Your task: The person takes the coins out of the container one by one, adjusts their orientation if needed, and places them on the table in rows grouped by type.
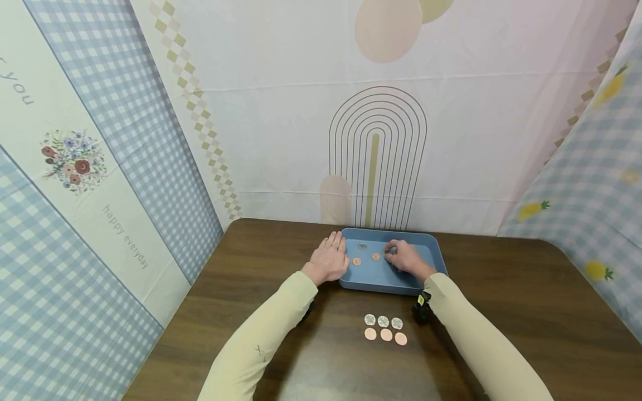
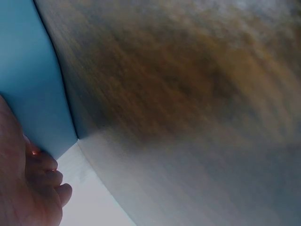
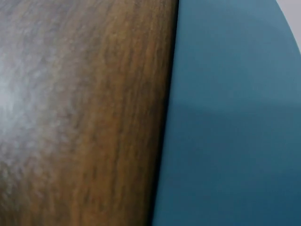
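A blue tray (image 1: 381,288) lies toward the back of the table. My left hand (image 1: 329,259) rests on its left rim with fingers extended; in the left wrist view, that hand (image 2: 35,188) is beside the tray's outer wall (image 2: 35,80). Inside the tray are a silver coin (image 1: 363,246) and two copper-coloured coins, one nearer the left (image 1: 356,261) and one in the middle (image 1: 375,257). Over the tray, my right hand (image 1: 404,257) pinches a small coin, mostly hidden by the fingers. Only the tray wall (image 3: 230,117) and tabletop show in the right wrist view.
In front of the tray, on the brown wooden table (image 1: 501,312), lie a row of three silver coins (image 1: 383,321) and a row of three copper-coloured coins (image 1: 386,335). A patterned cloth (image 1: 281,139) hangs behind the table's back edge.
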Demonstrator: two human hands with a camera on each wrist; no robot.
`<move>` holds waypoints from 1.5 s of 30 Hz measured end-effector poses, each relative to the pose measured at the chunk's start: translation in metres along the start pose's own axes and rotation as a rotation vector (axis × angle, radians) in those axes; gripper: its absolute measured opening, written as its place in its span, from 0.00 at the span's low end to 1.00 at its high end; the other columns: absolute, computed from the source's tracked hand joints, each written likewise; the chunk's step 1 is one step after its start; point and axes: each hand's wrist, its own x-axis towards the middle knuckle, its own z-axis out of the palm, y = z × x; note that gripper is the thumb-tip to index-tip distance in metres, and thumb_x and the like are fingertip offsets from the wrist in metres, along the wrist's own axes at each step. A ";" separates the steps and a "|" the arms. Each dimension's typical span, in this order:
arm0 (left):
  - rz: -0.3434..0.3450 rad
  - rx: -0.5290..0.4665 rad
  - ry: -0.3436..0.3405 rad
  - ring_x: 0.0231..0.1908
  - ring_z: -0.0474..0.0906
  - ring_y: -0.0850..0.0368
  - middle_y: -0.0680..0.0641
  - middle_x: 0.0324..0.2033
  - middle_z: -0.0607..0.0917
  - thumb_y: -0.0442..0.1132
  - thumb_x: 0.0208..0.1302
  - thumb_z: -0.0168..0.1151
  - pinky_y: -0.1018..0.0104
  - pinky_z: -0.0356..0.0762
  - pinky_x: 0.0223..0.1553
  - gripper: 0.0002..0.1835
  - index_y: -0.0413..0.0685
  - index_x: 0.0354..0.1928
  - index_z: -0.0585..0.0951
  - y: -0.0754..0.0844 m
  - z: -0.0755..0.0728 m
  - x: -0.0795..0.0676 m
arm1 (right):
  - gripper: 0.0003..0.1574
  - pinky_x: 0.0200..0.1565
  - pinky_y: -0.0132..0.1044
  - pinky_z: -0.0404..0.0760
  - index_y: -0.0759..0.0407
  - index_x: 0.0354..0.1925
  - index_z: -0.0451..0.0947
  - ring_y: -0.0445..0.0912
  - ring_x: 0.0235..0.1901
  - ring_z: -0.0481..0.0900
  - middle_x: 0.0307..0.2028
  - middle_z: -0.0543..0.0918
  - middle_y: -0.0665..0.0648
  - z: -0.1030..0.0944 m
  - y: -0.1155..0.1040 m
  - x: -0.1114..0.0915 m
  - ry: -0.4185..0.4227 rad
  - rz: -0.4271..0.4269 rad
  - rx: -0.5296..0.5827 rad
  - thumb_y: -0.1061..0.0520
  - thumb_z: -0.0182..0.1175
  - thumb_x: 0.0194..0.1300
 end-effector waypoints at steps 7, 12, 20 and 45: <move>-0.007 -0.004 0.009 0.78 0.46 0.46 0.40 0.77 0.52 0.48 0.75 0.32 0.55 0.49 0.77 0.33 0.38 0.76 0.54 -0.001 0.001 0.002 | 0.13 0.22 0.34 0.73 0.63 0.46 0.76 0.44 0.19 0.76 0.24 0.80 0.56 -0.004 -0.005 0.004 -0.051 0.035 -0.011 0.56 0.59 0.68; -0.014 -0.010 0.009 0.78 0.45 0.47 0.40 0.77 0.52 0.48 0.75 0.31 0.55 0.49 0.77 0.33 0.38 0.76 0.54 0.000 0.003 0.005 | 0.12 0.30 0.36 0.75 0.64 0.43 0.77 0.47 0.30 0.78 0.35 0.81 0.60 -0.003 -0.007 0.006 -0.038 0.047 -0.053 0.56 0.61 0.66; -0.016 -0.010 0.009 0.78 0.46 0.47 0.40 0.77 0.52 0.49 0.75 0.32 0.55 0.49 0.77 0.33 0.38 0.75 0.55 0.000 0.003 0.005 | 0.12 0.36 0.40 0.75 0.63 0.42 0.73 0.51 0.34 0.76 0.38 0.81 0.62 -0.001 -0.006 0.003 0.024 0.006 -0.058 0.58 0.62 0.64; -0.029 -0.012 -0.010 0.78 0.44 0.47 0.41 0.77 0.50 0.48 0.75 0.31 0.56 0.49 0.77 0.33 0.38 0.76 0.53 0.002 -0.001 0.004 | 0.07 0.23 0.35 0.78 0.63 0.41 0.74 0.42 0.16 0.78 0.27 0.83 0.59 -0.003 -0.001 -0.028 0.108 -0.120 0.122 0.61 0.60 0.65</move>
